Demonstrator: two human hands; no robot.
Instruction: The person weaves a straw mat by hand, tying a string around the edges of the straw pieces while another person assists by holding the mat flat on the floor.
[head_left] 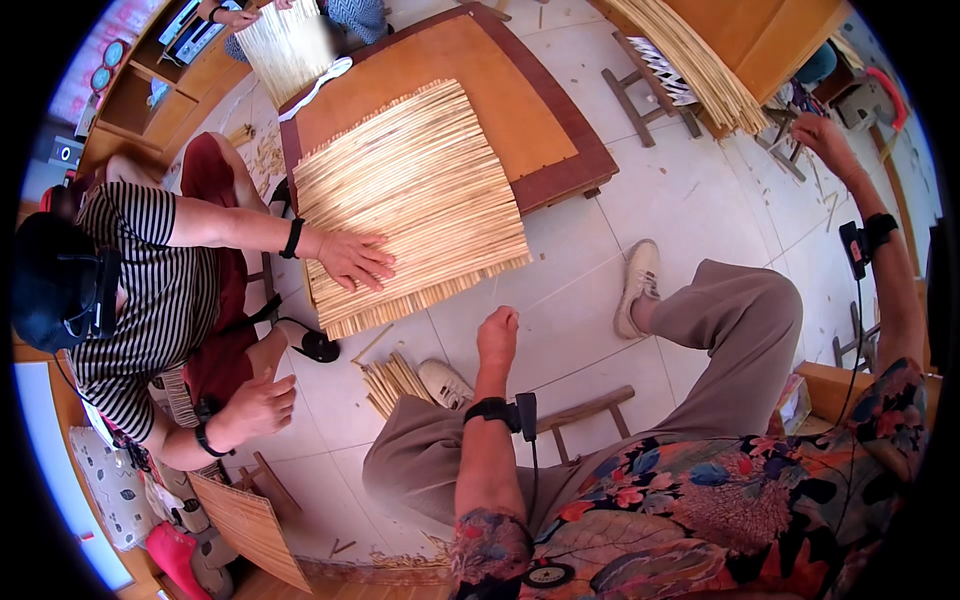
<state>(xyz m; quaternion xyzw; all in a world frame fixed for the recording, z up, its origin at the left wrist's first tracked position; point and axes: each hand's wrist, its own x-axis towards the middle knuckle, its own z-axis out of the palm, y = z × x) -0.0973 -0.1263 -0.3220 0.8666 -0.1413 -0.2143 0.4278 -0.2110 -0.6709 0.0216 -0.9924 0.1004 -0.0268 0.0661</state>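
My left hand (497,337) is closed in a fist just off the near edge of a reed mat (420,190). A faint thin line, perhaps a thread, shows near its fingers; what the fist grips is too small to make out. Raised far out to the right is my right hand (826,140), also closed, with its contents hidden. The mat, made of pale stalks laid side by side, lies on a low table (480,70) and overhangs its near edge. A co-worker's hand (357,260) rests flat on the mat, while that person's other hand (262,405) is held low, off the mat.
Several cut stalks (395,383) lie on the floor by my left shoe (445,384). A long stalk bundle (690,60) rests at the far right beside a wooden stool (650,90). Another person holds a pale mat (285,50) at the far left. A white strip (318,88) lies on the table.
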